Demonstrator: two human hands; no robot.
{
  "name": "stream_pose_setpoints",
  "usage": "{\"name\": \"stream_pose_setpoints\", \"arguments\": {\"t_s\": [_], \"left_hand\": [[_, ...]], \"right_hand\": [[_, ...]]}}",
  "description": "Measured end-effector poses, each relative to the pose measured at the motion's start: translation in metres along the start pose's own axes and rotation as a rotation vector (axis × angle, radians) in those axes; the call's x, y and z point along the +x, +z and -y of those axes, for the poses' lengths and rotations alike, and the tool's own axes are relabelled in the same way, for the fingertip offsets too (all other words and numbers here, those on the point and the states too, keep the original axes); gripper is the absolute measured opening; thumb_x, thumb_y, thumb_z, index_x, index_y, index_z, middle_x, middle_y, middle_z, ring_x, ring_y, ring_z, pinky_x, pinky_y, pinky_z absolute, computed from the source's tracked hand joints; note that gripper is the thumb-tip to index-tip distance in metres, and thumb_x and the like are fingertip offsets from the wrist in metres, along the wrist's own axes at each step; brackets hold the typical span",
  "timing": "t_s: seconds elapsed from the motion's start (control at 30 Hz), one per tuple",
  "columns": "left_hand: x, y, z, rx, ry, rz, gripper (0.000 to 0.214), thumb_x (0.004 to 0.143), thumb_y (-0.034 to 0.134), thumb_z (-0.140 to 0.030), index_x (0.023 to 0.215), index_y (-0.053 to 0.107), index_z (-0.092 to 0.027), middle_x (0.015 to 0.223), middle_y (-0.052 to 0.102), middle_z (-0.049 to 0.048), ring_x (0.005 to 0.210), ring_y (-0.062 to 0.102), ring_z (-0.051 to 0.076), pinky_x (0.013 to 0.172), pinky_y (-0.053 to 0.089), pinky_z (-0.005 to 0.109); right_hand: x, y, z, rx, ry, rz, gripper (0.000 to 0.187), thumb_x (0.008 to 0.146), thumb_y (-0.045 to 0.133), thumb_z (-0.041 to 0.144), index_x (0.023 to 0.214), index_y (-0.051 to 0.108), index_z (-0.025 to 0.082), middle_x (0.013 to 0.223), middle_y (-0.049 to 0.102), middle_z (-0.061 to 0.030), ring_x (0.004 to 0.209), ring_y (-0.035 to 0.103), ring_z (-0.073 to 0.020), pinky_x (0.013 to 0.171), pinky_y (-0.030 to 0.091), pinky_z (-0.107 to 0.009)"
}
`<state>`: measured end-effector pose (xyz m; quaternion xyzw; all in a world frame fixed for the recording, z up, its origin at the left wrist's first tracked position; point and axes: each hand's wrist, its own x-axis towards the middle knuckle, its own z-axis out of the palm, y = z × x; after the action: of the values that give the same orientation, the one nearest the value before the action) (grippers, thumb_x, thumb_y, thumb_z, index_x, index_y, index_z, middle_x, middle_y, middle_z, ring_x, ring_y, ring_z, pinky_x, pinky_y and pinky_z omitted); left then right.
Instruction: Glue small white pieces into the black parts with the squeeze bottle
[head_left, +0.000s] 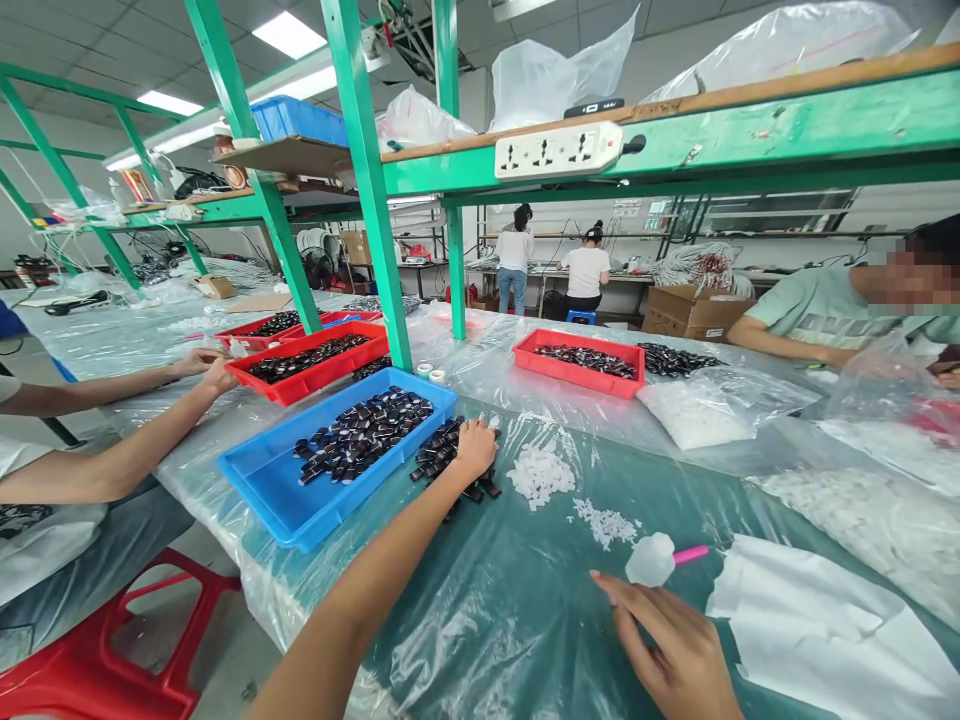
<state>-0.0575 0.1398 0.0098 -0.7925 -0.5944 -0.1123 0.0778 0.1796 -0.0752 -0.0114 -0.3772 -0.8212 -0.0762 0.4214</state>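
Note:
My left hand (478, 449) reaches into a loose heap of small black plastic pieces (439, 452) beside the blue tray. Its fingers are curled down and closed on some of them, though the fingertips are partly hidden. Over the green table, at the lower right, my right hand (671, 645) is open and holds nothing, its index finger stretched out. Just beyond that finger lie a white scoop-like piece with a pink handle (690, 554) and a small scatter of white bits (606, 524). A larger heap of white pieces (541, 475) sits between my hands.
A blue tray (262, 487) holds many black pieces. Red trays (579, 375) stand farther back. White cloth or paper (832, 640) and clear bags (697, 410) lie right. Green shelf posts (367, 200) rise behind. Co-workers sit left and right; a co-worker's hands (206, 368) are at left.

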Motion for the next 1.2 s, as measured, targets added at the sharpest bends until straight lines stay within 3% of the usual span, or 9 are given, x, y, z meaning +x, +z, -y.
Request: {"name": "stream_pose_setpoints", "arguments": {"t_s": [0.27, 0.37, 0.6, 0.77, 1.0, 1.1, 1.2], "left_hand": [[-0.021, 0.006, 0.002, -0.138, -0.046, -0.173, 0.019, 0.084, 0.05, -0.015, 0.089, 0.068, -0.013, 0.103, 0.063, 0.0158, 0.11, 0.049, 0.03, 0.096, 0.033, 0.046], [-0.029, -0.003, 0.001, -0.222, -0.047, -0.261, 0.025, 0.087, 0.045, -0.017, 0.097, 0.068, -0.017, 0.105, 0.064, 0.0128, 0.109, 0.05, 0.029, 0.1, 0.029, 0.045], [-0.042, -0.018, -0.006, -0.471, -0.043, -0.416, 0.032, 0.092, 0.038, -0.028, 0.115, 0.059, -0.02, 0.113, 0.064, 0.0082, 0.107, 0.054, 0.023, 0.096, 0.035, 0.038], [-0.05, -0.019, -0.008, -0.667, -0.014, -0.446, 0.028, 0.088, 0.044, -0.029, 0.11, 0.061, -0.021, 0.113, 0.064, 0.008, 0.109, 0.055, 0.023, 0.1, 0.035, 0.037], [-0.044, -0.025, -0.023, -1.019, -0.097, -0.463, 0.028, 0.081, 0.057, -0.03, 0.106, 0.063, -0.019, 0.11, 0.063, 0.0086, 0.108, 0.053, 0.023, 0.098, 0.037, 0.038], [-0.044, -0.033, -0.035, -1.213, -0.176, -0.411, 0.039, 0.08, 0.058, -0.031, 0.115, 0.059, -0.014, 0.102, 0.063, 0.0098, 0.094, 0.058, 0.021, 0.088, 0.044, 0.035], [-0.067, -0.047, -0.043, -1.417, -0.233, -0.279, 0.045, 0.081, 0.059, -0.031, 0.121, 0.056, -0.013, 0.098, 0.064, 0.0082, 0.089, 0.059, 0.018, 0.084, 0.045, 0.031]], "right_hand": [[0.004, 0.005, 0.012, 0.035, 0.024, 0.016, 0.03, 0.086, 0.044, 0.007, 0.11, 0.055, 0.021, 0.065, 0.062, 0.0004, 0.049, 0.054, -0.0127, 0.049, 0.038, -0.026], [0.005, 0.007, 0.019, 0.065, -0.011, 0.015, 0.031, 0.085, 0.043, 0.006, 0.11, 0.055, 0.019, 0.062, 0.061, 0.001, 0.048, 0.053, -0.0126, 0.047, 0.036, -0.026], [0.009, 0.013, 0.029, 0.039, -0.125, -0.026, 0.028, 0.083, 0.041, 0.005, 0.103, 0.057, 0.016, 0.054, 0.056, 0.0019, 0.042, 0.048, -0.0118, 0.043, 0.03, -0.027], [0.009, 0.009, 0.027, -0.019, -0.111, -0.014, 0.028, 0.085, 0.038, 0.008, 0.101, 0.059, 0.017, 0.054, 0.055, 0.0026, 0.044, 0.049, -0.0121, 0.045, 0.03, -0.027], [0.008, -0.001, 0.018, -0.178, -0.143, -0.005, 0.027, 0.086, 0.041, 0.01, 0.101, 0.063, 0.017, 0.056, 0.055, 0.0025, 0.048, 0.05, -0.0114, 0.05, 0.034, -0.026], [0.007, -0.009, 0.012, -0.266, -0.149, -0.011, 0.026, 0.086, 0.044, 0.01, 0.1, 0.064, 0.019, 0.056, 0.054, 0.0031, 0.049, 0.05, -0.011, 0.051, 0.034, -0.026], [0.003, -0.019, 0.003, -0.338, -0.111, -0.053, 0.025, 0.086, 0.046, 0.012, 0.1, 0.065, 0.02, 0.057, 0.056, 0.0029, 0.052, 0.052, -0.0106, 0.054, 0.036, -0.025]]}}
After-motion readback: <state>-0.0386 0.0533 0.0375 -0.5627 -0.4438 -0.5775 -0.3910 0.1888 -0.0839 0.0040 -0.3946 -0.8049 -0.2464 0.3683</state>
